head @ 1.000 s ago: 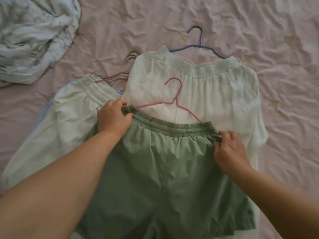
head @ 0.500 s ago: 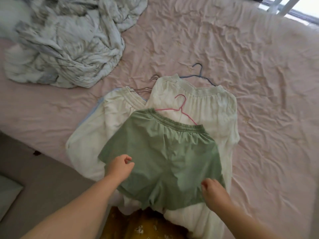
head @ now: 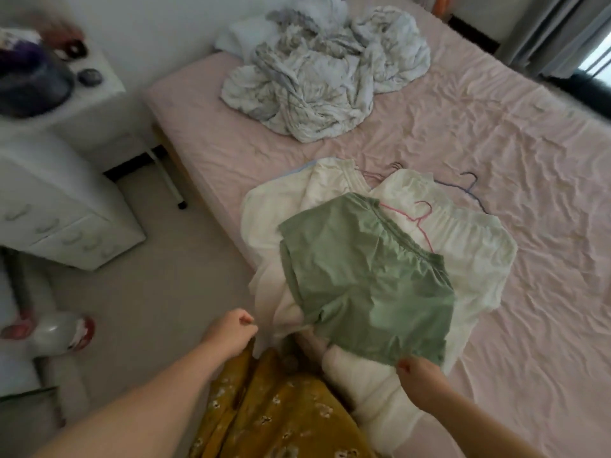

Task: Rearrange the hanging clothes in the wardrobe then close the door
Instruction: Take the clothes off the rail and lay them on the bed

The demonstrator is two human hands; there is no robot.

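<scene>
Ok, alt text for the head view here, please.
Green shorts lie on top of white garments on a pink bed, with the right hand at their hem and the left hand curled and holding nothing. A pink hanger lies above the waistband; a crumpled sheet sits farther back.

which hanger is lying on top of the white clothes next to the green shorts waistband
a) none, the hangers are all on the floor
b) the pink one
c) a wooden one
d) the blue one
b: the pink hanger lies on the white garment just above the waistband of the green shorts, while the blue hanger lies further back on the pink bed sheet.
</scene>
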